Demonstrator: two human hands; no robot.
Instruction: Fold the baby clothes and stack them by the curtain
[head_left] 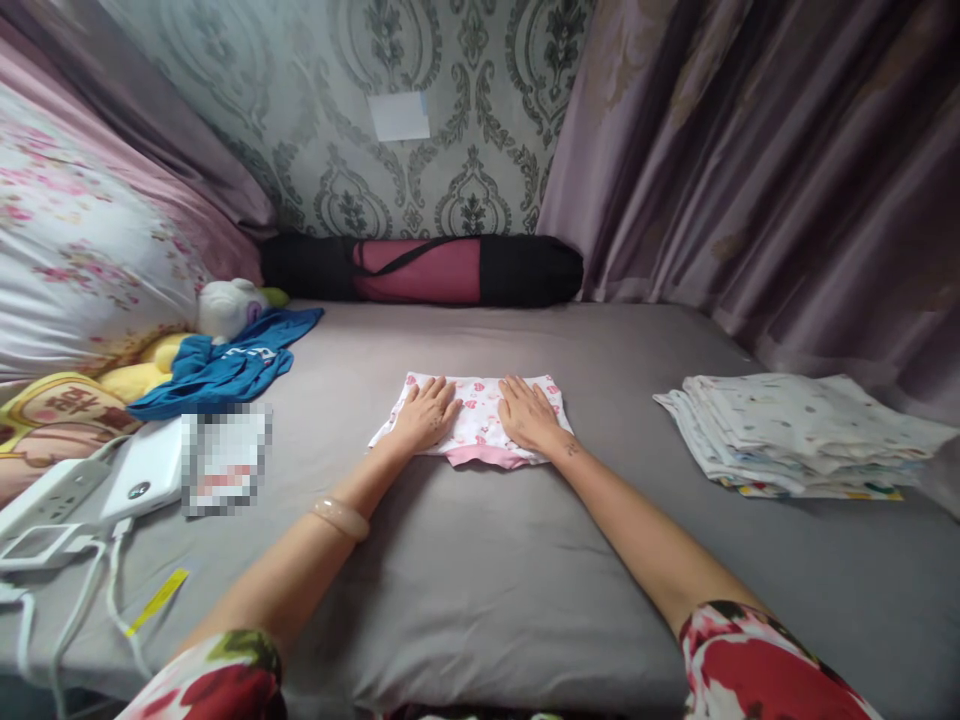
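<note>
A small white garment [478, 408] with pink and red prints and a pink edge lies flat on the grey sheet, its pink neckline-like edge toward me. My left hand [429, 412] rests palm down on its left part, fingers stretched out. On its right part my right hand [529, 412] lies flat too, fingers pointing away from me. Neither hand grips the cloth. A strip of the printed fabric shows between the two hands. A pale bangle [340, 519] circles my left forearm.
Folded pale cloths [802, 430] are stacked at the right. A black and maroon bag [420, 270] lies along the wall. At the left are a blue garment [225, 365], plush toys, a white power bank [146, 475], a power strip [56, 500], cables and a yellow strip [157, 602].
</note>
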